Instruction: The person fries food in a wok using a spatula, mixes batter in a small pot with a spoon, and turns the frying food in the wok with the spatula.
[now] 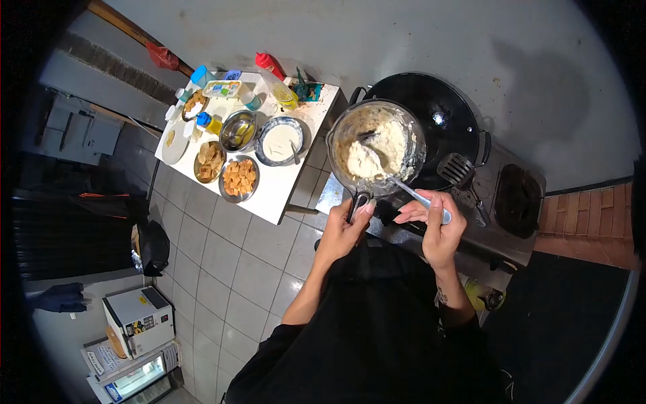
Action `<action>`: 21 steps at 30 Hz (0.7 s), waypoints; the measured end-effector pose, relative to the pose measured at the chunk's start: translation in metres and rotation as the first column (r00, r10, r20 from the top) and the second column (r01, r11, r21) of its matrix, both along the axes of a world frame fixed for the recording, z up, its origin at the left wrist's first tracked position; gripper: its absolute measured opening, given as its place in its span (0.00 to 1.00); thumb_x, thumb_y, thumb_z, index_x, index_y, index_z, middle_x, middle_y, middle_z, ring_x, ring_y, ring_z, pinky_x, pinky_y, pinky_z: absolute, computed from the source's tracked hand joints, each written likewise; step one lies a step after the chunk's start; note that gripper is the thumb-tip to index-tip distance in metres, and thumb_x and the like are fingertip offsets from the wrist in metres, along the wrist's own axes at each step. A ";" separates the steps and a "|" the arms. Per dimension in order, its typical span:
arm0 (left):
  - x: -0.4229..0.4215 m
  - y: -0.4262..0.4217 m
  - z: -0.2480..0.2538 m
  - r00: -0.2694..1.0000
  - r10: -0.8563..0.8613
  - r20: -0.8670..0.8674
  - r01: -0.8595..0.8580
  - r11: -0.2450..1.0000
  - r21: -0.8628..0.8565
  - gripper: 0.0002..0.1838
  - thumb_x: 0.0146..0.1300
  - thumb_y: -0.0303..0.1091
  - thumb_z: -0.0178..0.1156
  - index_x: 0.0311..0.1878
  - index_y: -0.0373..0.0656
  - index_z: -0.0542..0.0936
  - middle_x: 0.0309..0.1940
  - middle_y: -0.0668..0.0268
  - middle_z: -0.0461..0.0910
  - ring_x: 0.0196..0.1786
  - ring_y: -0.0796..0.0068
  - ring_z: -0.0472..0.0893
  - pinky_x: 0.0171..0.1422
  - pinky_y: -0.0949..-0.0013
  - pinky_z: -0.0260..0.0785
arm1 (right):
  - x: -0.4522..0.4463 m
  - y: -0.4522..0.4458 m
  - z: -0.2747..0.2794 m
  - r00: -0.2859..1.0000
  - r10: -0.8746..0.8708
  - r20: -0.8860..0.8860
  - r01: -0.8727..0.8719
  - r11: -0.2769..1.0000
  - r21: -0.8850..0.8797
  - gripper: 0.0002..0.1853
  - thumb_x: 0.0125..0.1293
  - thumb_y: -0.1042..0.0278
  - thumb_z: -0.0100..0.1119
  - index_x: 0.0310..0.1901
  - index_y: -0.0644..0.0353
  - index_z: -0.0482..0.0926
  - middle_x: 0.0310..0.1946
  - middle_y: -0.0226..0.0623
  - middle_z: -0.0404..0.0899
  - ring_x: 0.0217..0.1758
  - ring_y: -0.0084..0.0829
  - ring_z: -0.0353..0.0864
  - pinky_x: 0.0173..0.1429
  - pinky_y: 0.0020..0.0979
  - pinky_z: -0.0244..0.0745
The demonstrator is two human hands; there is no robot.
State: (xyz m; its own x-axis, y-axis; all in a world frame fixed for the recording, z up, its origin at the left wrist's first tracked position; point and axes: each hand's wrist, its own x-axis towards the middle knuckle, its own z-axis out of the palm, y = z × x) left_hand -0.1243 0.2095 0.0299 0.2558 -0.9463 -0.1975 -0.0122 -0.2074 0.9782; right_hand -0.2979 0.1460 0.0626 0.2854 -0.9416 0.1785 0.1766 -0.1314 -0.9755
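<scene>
My left hand (pixel 343 230) is closed around the dark handle of a metal saucepan (pixel 334 138), which is tilted so its inside shows. A thick, pale, lumpy mash (pixel 390 143) fills part of the pan and smears its wall. In my right hand (pixel 439 227) is the handle of a metal spoon (pixel 412 191), gripped between thumb and fingers. The spoon's bowl lies in the pan under a heap of the mash. Behind and to the right of the pan is a large black wok (pixel 444 111) on the stove.
A slotted spatula (pixel 456 170) lies by the wok's rim, near a stove burner (pixel 518 192). On the white table (pixel 269 197) at left stand a bowl of white batter (pixel 280 143), a bowl of orange cubes (pixel 239 178), a metal bowl (pixel 237 131) and several bottles.
</scene>
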 end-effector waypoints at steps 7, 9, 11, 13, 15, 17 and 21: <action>-0.004 0.002 -0.004 0.999 -0.011 -0.043 0.012 0.999 0.033 0.15 0.71 0.40 0.60 0.33 0.37 0.74 0.16 0.76 0.67 0.19 0.89 0.64 0.21 0.76 0.52 | -0.001 0.001 -0.002 1.000 -0.008 0.026 0.008 1.000 0.015 0.17 0.80 0.68 0.36 0.49 0.76 0.69 0.31 0.53 0.82 0.32 0.39 0.87 0.39 0.33 0.85; -0.005 0.003 -0.004 0.999 -0.013 -0.043 0.015 0.999 0.035 0.16 0.71 0.40 0.60 0.33 0.37 0.74 0.16 0.76 0.67 0.19 0.89 0.64 0.21 0.76 0.53 | -0.001 0.001 -0.001 0.999 -0.030 0.031 0.030 0.999 0.016 0.17 0.80 0.67 0.36 0.49 0.76 0.69 0.30 0.53 0.81 0.31 0.39 0.87 0.39 0.33 0.85; -0.005 0.004 -0.005 0.998 -0.015 -0.063 0.018 0.999 0.045 0.15 0.71 0.40 0.60 0.34 0.37 0.74 0.17 0.77 0.68 0.19 0.89 0.64 0.21 0.76 0.53 | -0.001 0.001 -0.001 0.998 -0.054 0.038 0.053 0.998 0.017 0.17 0.80 0.67 0.36 0.49 0.76 0.69 0.30 0.53 0.81 0.31 0.39 0.87 0.38 0.33 0.85; -0.005 0.003 -0.002 0.998 -0.015 -0.054 0.017 0.999 0.033 0.15 0.71 0.40 0.60 0.34 0.37 0.74 0.17 0.77 0.68 0.19 0.89 0.64 0.21 0.77 0.52 | -0.003 0.000 0.000 0.999 0.007 0.049 -0.011 0.997 0.071 0.16 0.80 0.68 0.35 0.48 0.76 0.69 0.29 0.54 0.81 0.30 0.40 0.87 0.37 0.33 0.85; -0.007 0.002 0.001 0.999 -0.011 -0.047 0.012 1.000 0.020 0.15 0.71 0.40 0.59 0.35 0.37 0.74 0.18 0.77 0.68 0.19 0.89 0.64 0.21 0.77 0.52 | -0.005 0.001 0.003 1.000 0.008 0.029 -0.010 0.998 0.069 0.16 0.79 0.68 0.35 0.48 0.76 0.69 0.29 0.54 0.81 0.29 0.40 0.86 0.37 0.33 0.85; -0.006 0.001 0.004 0.999 -0.012 -0.049 0.013 1.000 0.021 0.14 0.71 0.39 0.59 0.36 0.37 0.75 0.18 0.78 0.68 0.20 0.90 0.64 0.22 0.78 0.52 | -0.007 0.003 0.004 1.000 0.012 0.009 -0.013 0.998 0.069 0.16 0.79 0.69 0.35 0.47 0.76 0.69 0.28 0.55 0.81 0.29 0.40 0.86 0.37 0.33 0.85; -0.005 -0.001 0.000 0.999 -0.025 -0.022 0.026 0.999 0.031 0.14 0.72 0.39 0.59 0.36 0.37 0.75 0.18 0.78 0.68 0.20 0.90 0.64 0.22 0.78 0.52 | -0.008 0.003 -0.001 0.991 -0.015 0.133 -0.008 0.985 0.172 0.16 0.79 0.68 0.36 0.46 0.75 0.70 0.28 0.55 0.81 0.27 0.41 0.86 0.36 0.36 0.85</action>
